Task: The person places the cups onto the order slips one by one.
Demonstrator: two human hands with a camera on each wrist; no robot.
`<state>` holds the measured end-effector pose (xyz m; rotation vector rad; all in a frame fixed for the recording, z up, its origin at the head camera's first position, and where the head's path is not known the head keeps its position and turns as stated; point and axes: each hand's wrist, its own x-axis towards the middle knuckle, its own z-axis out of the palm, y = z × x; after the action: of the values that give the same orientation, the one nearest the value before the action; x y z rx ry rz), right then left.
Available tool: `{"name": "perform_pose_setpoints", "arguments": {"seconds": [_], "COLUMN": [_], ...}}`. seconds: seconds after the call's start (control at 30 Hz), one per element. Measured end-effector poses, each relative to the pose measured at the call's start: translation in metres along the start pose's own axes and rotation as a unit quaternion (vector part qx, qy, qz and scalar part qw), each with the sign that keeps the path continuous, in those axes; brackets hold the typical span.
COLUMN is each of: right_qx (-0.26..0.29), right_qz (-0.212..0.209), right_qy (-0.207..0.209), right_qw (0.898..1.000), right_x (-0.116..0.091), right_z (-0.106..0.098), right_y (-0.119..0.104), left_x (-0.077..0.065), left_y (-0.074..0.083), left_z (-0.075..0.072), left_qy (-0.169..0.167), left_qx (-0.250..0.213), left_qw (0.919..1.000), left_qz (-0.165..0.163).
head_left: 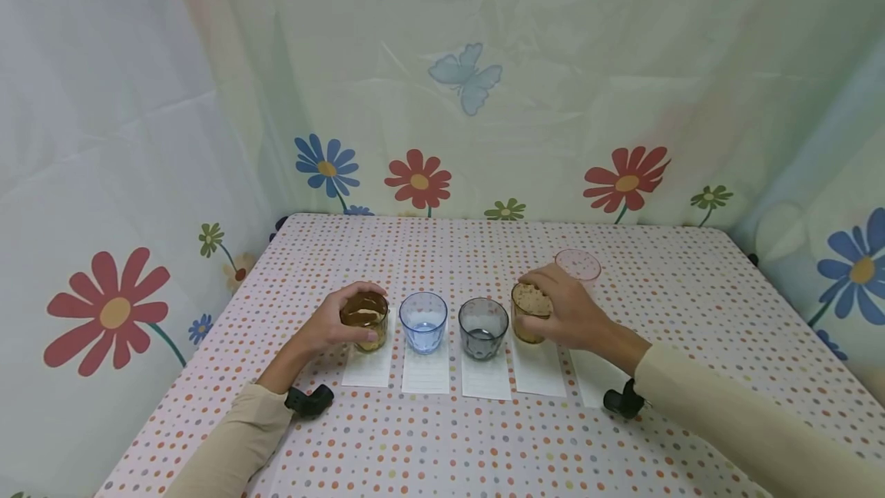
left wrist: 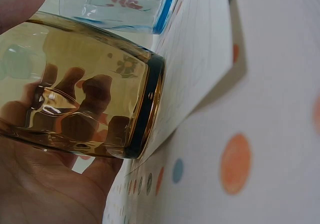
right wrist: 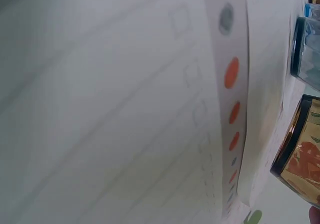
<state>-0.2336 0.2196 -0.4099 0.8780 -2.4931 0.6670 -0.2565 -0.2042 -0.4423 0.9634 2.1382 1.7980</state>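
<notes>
Head view sets the left amber glass [head_left: 371,323] at the nine o'clock end of a row, with the left grip [head_left: 328,327] wrapped round it, thumb on the six o'clock side and fingers on the far side. The right amber glass [head_left: 531,304] is likewise held, in the right grip [head_left: 568,312], whose arm lies toward four o'clock. Both look upright, long axes vertical, and each hand is nearest to the glass it holds.

The relation that counts is each held glass against its strip among the paper slips [head_left: 425,381]: both appear at the twelve o'clock end. Whether either base bears fully on the paper is hard to say, since the wrist views are close and cropped.

Between the grips, the blue glass [head_left: 424,321] lies at three o'clock from the left amber glass, nearer the left hand; the grey glass [head_left: 483,327] lies at about nine o'clock from the right amber glass, nearer the right hand. Just beyond the right knuckles, toward one o'clock, shows a pink-rimmed vessel [head_left: 578,264], partly hidden. Everything is on a dotted bench [head_left: 415,459], with a flowered curtain [head_left: 359,14] at twelve o'clock.
</notes>
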Motion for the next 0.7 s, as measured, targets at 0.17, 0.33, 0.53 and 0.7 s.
{"name": "perform_pose_setpoints", "arguments": {"seconds": [0.17,0.33,0.53,0.7], "right_qx": [-0.001,0.001,0.008,0.011], "right_qz": [0.002,0.007,0.006,0.001], "right_qy": [-0.010,-0.012,-0.002,-0.012], "right_qw": [1.000,1.000,1.000,1.000], "right_x": [-0.005,-0.008,-0.014,-0.017], "right_z": [0.001,0.000,-0.004,-0.003], "right_y": [-0.002,-0.003,-0.002,0.000], "left_x": [0.000,0.000,0.000,-0.001], "left_y": [0.000,0.000,0.001,0.001], "left_z": [0.000,0.000,0.000,0.000], "left_qy": [0.000,-0.001,-0.001,-0.001], "left_qx": [0.001,0.002,-0.003,-0.005], "left_qw": [1.0000,1.0000,1.0000,1.0000], "left_qz": [0.001,0.003,0.003,0.001]}}
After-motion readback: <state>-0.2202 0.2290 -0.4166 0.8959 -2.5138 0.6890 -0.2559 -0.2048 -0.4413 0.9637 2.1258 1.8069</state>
